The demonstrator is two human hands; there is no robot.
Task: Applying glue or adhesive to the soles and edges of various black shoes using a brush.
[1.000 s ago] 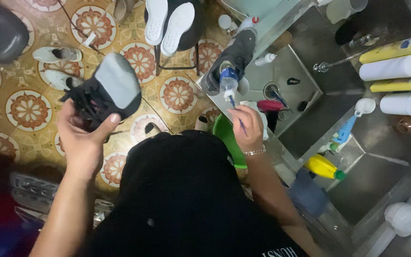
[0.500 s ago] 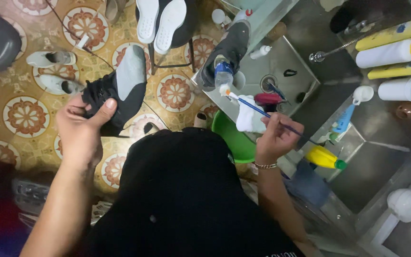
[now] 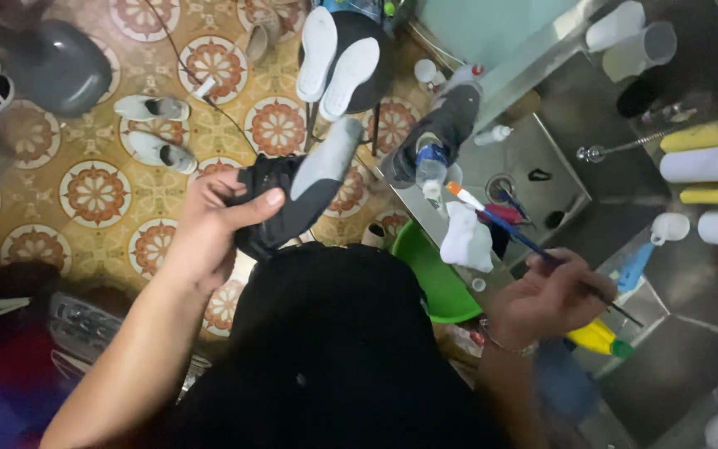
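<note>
The left hand (image 3: 213, 220) is closed around a black shoe (image 3: 292, 199), thumb across its upper, with the grey sole turned up and toward the sink (image 3: 542, 141); compared with half a second ago the shoe has swung in from the patterned floor (image 3: 93, 191) side and now sits closer to the middle, above the person's black top. The right hand (image 3: 546, 295) grips a long thin brush (image 3: 513, 233), its white and orange tip pointing up-left just beside a white cloth (image 3: 465, 239) and a small bottle (image 3: 430, 162) on the sink edge. That hand has dropped back and to the right since the earlier frame. A green basin (image 3: 425, 274) lies below the cloth.
</note>
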